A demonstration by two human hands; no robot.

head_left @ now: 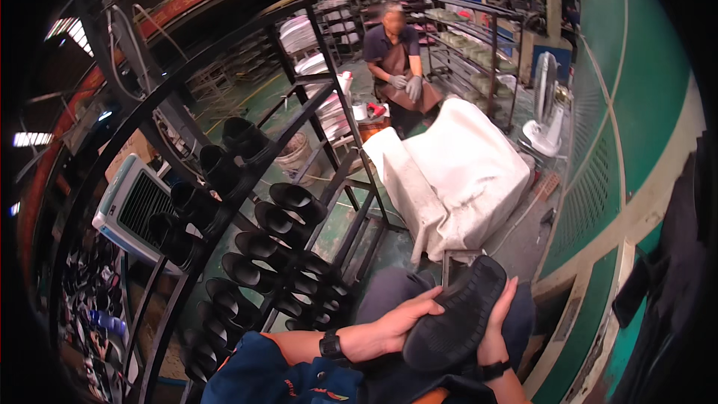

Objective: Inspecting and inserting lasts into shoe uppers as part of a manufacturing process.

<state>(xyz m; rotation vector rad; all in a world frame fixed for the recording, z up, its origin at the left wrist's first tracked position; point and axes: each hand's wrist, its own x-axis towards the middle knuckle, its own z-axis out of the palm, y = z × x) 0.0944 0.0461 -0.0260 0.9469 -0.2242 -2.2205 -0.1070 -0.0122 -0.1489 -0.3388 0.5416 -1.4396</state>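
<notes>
A black shoe (458,320) is held over my lap, its treaded sole turned up toward me. My left hand (400,327) is closed on the shoe's left edge, with the thumb lying along it. My right hand (495,337) grips the opposite edge, fingers pressed up along its side. The shoe's upper is hidden beneath the sole. Just beyond the shoe's upper end stands a small metal frame (451,260), partly covered by the shoe.
A black rack (345,179) with several black shoes (277,217) stands at my left. Ahead is a white cloth-draped block (456,172); behind it sits a gloved person (396,67). A fan (544,105) and green panels (598,179) line the right. An air cooler (142,206) stands left.
</notes>
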